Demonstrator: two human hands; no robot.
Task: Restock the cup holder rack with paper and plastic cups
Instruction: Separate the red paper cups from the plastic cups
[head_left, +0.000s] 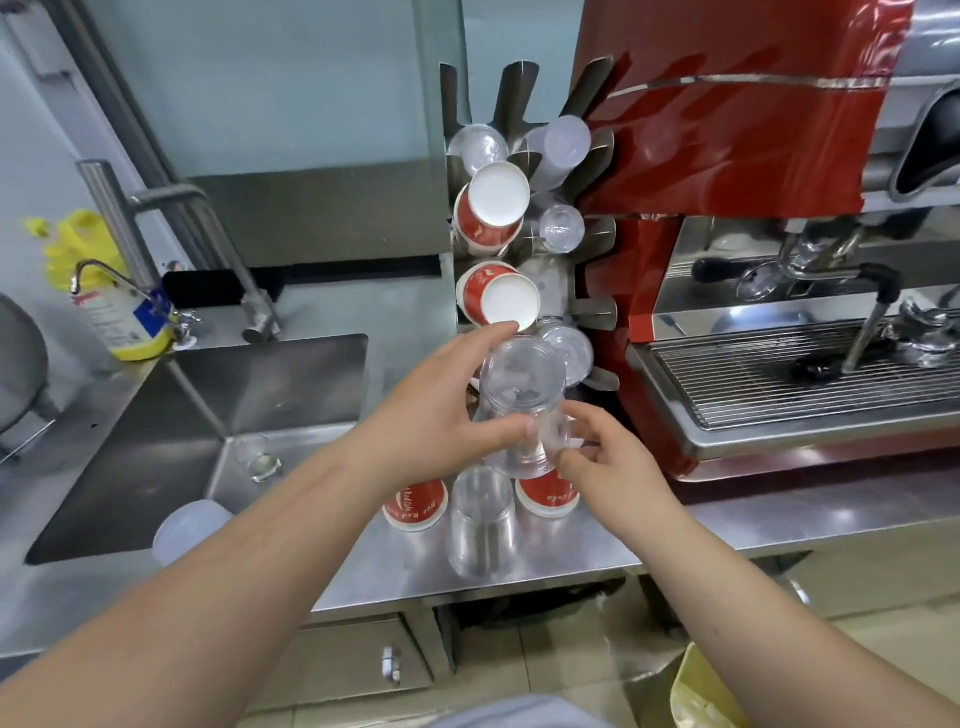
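Note:
A steel cup holder rack (597, 312) stands on the counter beside the red machine. Its slots hold two stacks of red paper cups (493, 213), (498, 301) and several clear plastic cups (563, 145). My left hand (441, 415) grips a stack of clear plastic cups (519, 395) from the left, bottom end toward me, just below the rack's lower slots. My right hand (608, 457) pinches the stack's lower rim from the right. On the counter below stand another clear cup stack (480, 525) and two upside-down red paper cups (415, 506), (548, 496).
A steel sink (197, 431) lies to the left, with a tap, a yellow soap bottle (124, 317) and a white lid (189, 527) near its front edge. The red espresso machine (753, 260) with its drip grate fills the right. A yellow bin (701, 696) stands on the floor.

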